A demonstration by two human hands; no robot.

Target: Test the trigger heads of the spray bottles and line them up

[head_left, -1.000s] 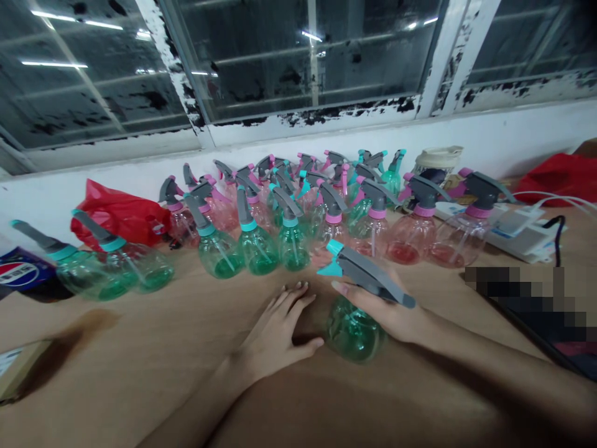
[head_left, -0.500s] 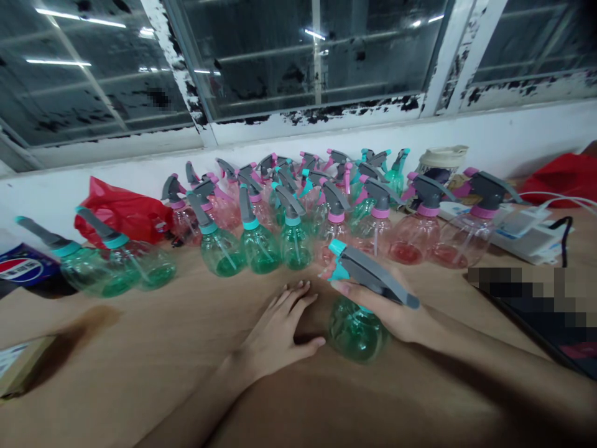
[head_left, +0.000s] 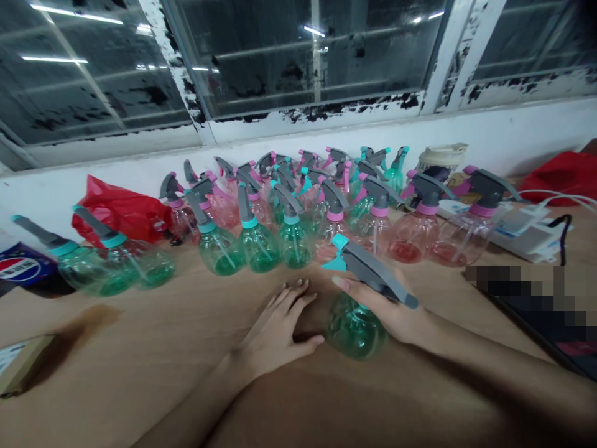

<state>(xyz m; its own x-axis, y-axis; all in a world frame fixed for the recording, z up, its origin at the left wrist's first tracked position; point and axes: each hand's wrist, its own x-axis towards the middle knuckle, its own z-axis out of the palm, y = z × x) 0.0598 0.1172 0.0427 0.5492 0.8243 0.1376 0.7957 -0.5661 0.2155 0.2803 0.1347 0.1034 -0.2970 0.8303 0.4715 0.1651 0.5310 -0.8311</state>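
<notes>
Gripping green spray bottle (head_left: 357,326) at neck, right hand (head_left: 396,308); left hand (head_left: 277,333) spread flat beside it, bare tabletop (head_left: 153,354) leftward.

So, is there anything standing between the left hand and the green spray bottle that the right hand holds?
Nothing visible: only table shows between the left hand and the green spray bottle gripped by the right hand.
</notes>
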